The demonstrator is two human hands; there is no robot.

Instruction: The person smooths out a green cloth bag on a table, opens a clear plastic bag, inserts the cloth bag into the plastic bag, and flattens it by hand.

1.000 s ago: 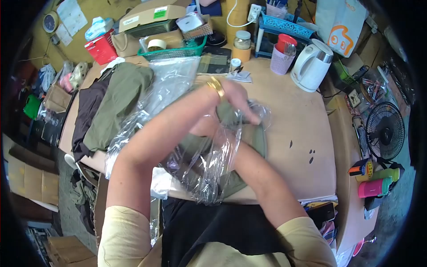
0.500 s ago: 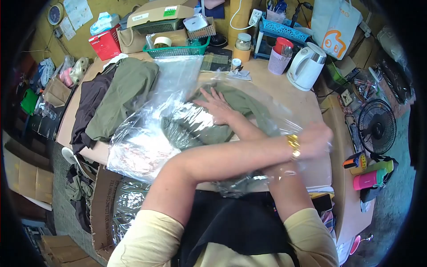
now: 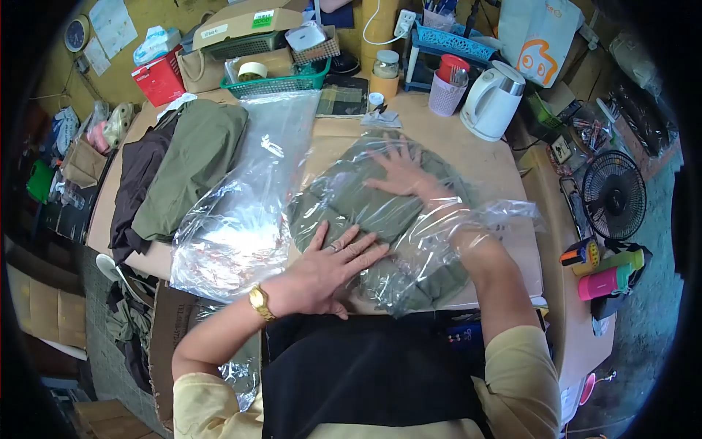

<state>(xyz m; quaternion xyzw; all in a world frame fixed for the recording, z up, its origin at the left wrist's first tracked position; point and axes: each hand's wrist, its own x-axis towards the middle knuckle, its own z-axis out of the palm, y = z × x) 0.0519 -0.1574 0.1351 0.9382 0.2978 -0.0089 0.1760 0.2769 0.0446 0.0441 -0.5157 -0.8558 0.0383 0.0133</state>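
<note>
One olive-green garment (image 3: 391,216) lies on the tan tabletop (image 3: 501,172) right before the person, bunched into a rounded, uneven bundle inside a clear plastic bag (image 3: 512,214). From where I stand, the wrinkled film throws white glints across the soft folds. The right hand (image 3: 398,172) is spread wide on the bundle's upper part, film passing over its forearm; the left hand (image 3: 329,269), fingers fanned, lies flat on the near left edge, a gold wristwatch (image 3: 259,302) behind it. To the left lies shiny clear plastic sheeting (image 3: 270,157), then a second olive garment (image 3: 191,164) beside dark brown cloth (image 3: 135,186). Beyond stands a white electric kettle (image 3: 491,102).
</note>
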